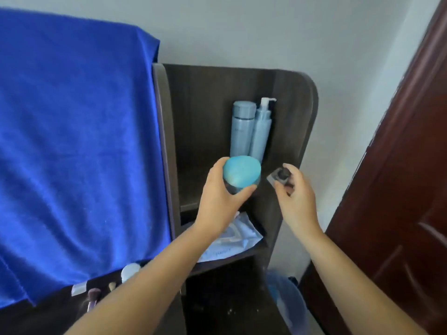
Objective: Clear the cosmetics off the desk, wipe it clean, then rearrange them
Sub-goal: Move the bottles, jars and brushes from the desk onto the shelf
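Left hand (219, 189): grasping blue-lidded jar (241, 174) above upper shelf (191, 189) | Right hand (296, 189): pinching small dark bottle (280, 176), jar's 3 o'clock | Two pale-blue bottles (251, 129) upright, jar's 12 o'clock | Brushes (93, 298) on bench, 7 o'clock.

A dark shelf unit (242, 93) is standing against a pale wall (242, 32); a blue cloth (72, 141) is hanging left of it, a reddish door (399, 189) right.
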The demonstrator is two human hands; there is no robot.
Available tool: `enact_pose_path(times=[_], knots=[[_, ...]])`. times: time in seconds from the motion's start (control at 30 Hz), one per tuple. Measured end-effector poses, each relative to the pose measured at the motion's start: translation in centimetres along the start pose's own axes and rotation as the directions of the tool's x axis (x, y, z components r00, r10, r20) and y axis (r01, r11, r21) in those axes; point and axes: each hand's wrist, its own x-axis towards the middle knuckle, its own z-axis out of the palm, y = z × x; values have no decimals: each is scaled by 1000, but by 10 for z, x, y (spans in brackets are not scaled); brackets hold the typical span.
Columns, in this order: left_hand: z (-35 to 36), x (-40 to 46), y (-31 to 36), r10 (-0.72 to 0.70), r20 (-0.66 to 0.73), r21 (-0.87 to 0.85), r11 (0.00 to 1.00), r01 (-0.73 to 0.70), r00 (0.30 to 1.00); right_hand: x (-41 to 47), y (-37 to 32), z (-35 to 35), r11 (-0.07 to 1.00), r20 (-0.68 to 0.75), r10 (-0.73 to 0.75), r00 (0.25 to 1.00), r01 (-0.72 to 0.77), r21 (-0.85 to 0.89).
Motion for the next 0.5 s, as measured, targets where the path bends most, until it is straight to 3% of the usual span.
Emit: enact_pose_path(times=[0.2, 0.33, 0.5], knots=[[23, 53, -15, -116, -52, 181, 976, 124, 992, 60, 17, 24, 982, 167, 22, 986, 10, -190], [18, 62, -24, -162, -95, 220, 959, 180, 982, 73, 16, 36, 978, 271, 14, 962, 43, -204], [10, 72, -30, -267, -130, 178, 941, 287, 955, 76, 20, 46, 957, 207, -48, 977, 105, -272]])
